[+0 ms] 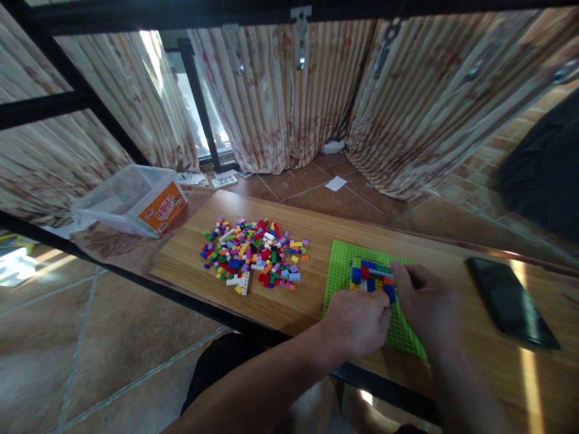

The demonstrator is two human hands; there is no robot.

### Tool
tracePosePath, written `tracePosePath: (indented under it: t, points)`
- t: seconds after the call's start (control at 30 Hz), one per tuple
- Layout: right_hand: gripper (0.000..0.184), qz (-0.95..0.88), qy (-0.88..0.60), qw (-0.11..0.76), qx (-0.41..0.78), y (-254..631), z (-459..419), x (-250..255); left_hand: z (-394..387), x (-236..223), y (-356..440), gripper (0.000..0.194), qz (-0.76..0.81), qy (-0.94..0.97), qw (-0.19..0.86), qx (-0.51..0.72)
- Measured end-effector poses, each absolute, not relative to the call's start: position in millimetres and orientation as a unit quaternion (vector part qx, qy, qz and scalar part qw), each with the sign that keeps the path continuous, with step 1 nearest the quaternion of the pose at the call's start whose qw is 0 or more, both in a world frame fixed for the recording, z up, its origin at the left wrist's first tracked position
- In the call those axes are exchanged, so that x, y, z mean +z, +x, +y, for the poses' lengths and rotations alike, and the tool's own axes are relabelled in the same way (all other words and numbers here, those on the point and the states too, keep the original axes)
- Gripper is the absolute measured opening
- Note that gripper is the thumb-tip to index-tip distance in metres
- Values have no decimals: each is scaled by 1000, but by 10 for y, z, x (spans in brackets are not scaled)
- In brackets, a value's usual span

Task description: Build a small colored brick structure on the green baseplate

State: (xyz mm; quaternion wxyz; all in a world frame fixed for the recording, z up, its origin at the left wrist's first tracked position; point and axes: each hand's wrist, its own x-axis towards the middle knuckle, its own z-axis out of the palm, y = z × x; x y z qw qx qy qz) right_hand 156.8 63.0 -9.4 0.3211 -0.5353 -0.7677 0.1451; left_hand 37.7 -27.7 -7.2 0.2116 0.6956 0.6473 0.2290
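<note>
On a green studded baseplate (337,271) stands a small build of toy bricks (368,274) in blue, red, white, yellow and orange. My left hand (359,319) is closed at the near side of this build, its curled fingers against the bricks near a blue one at the corner. At the right side of the build is my right hand (425,301), smeared by motion, with the thumb stretched towards the bricks and the other fingers bent. Whatever lies between the right fingertips is hidden. Both hands cover part of the baseplate.
A spread pile of loose toy bricks (253,250) lies left of the baseplate on the wooden tabletop (181,256). Beyond it stands a clear plastic bin (122,199) with an orange label. A black phone (511,301) lies at the right. A dark metal bar (181,18) crosses overhead.
</note>
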Motion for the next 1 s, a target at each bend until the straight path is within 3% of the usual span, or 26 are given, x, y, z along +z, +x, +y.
tracePosePath:
  t: [0.43, 0.83, 1.0]
  points:
    - [37, -803, -450, 338, 194, 1345, 489, -116, -339, -43, 198, 22, 675, 675, 185, 232]
    - [37, -792, -457, 346, 209, 1356, 494, -78, -559, 160, -936, 7, 723, 638, 166, 206]
    - [35, -771, -471, 369, 217, 1331, 465, -54, -579, 185, -1130, 13, 734, 596, 142, 293]
